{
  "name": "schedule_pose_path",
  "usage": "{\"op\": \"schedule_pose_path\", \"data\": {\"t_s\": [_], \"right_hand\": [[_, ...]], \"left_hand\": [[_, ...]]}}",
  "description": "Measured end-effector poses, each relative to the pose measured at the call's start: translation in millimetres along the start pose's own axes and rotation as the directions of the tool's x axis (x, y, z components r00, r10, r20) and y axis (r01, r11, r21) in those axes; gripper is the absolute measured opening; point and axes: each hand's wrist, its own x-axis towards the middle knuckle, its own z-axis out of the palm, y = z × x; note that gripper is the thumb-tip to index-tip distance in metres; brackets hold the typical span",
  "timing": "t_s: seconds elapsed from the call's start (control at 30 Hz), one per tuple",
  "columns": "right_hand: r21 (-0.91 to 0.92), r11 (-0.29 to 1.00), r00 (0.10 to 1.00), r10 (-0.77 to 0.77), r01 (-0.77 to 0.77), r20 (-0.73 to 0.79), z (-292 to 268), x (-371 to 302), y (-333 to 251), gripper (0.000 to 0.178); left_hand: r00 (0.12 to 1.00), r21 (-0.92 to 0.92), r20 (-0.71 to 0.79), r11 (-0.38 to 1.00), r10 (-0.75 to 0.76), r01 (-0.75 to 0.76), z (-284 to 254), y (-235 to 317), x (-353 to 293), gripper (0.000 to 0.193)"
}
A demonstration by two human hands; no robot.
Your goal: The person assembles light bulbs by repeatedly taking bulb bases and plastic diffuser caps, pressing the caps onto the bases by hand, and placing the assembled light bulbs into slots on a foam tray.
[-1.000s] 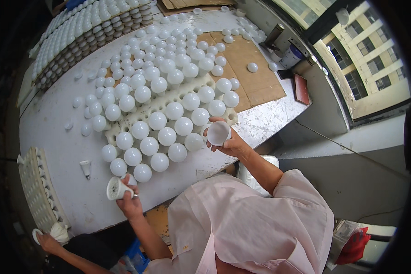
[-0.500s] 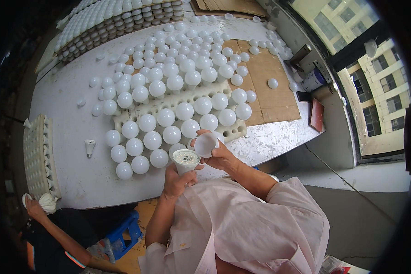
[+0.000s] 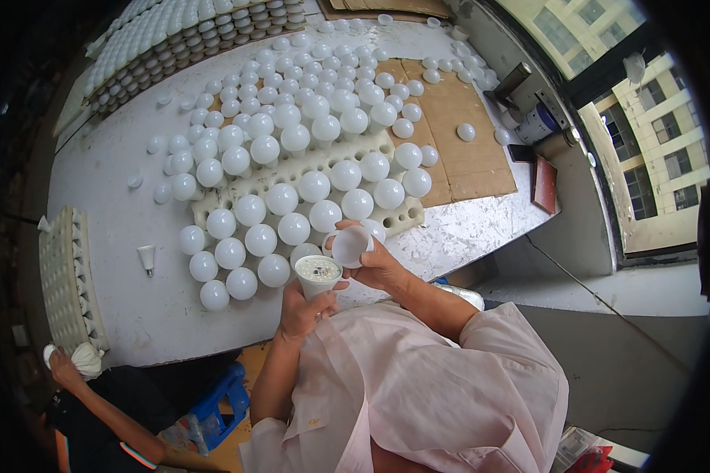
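In my left hand (image 3: 298, 313), fingers wrapped round its tapered body, is a white LED bulb base (image 3: 320, 290). Its open top faces up and shows a round board dotted with small parts. My right hand (image 3: 383, 268) grips a translucent white bulb cover (image 3: 351, 247) by its side, just above and to the right of the base. The cover is tilted with its hollow side toward me, apart from the base or barely touching; I cannot tell which. Just beyond my hands stand rows of domed bulbs (image 3: 294, 229), several set in a pale perforated tray (image 3: 406, 221).
A lone bulb base (image 3: 147, 258) stands at the left. Loose covers (image 3: 465, 132) lie on and around flat cardboard (image 3: 481, 169). Stacked bulb trays (image 3: 189, 47) rise at the far left. A co-worker's hand (image 3: 69, 370) holds a white object beside upright trays (image 3: 67, 288). A blue stool (image 3: 221, 410) is below.
The whole view has shifted slightly. My hands keep their hold on the bulb base and cover, almost in place. The co-worker's hand has moved down a little.
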Motion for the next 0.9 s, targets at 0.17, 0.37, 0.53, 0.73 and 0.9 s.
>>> {"op": "schedule_pose_path", "data": {"t_s": [0.17, 0.37, 0.53, 0.73, 0.9], "right_hand": [[-0.005, 1.000, 1.000, 0.008, -0.008, -0.015, 1.2, 1.8, 3.1, 0.072], [-0.015, 1.000, 1.000, 0.017, -0.018, -0.024, 4.4, 6.0, 5.9, 0.073], [-0.103, 0.995, 1.000, 0.012, -0.012, -0.005, 3.2, 9.8, 8.2, 0.075], [-0.890, 0.397, 0.972, -0.017, 0.223, 0.235, 24.3, 15.1, -20.3, 0.076], [-0.970, 0.109, 0.956, 0.176, 0.217, 0.234, 53.5, 11.1, -23.7, 0.078]], "left_hand": [[0.999, 0.029, 0.035, 0.999, 0.040, -0.041, -7.0, -1.3, -0.3, 0.041], [1.000, 0.001, 0.005, 1.000, -0.009, 0.009, -13.1, 0.4, -2.5, 0.039], [1.000, -0.017, 0.017, 1.000, -0.004, 0.005, -16.8, 3.8, -5.0, 0.039], [0.991, 0.218, 0.016, 0.967, -0.135, 0.129, -31.4, 27.5, -9.7, 0.037], [0.978, 0.518, 0.070, 0.845, -0.194, 0.131, -33.5, 45.6, -10.3, 0.032]]}}
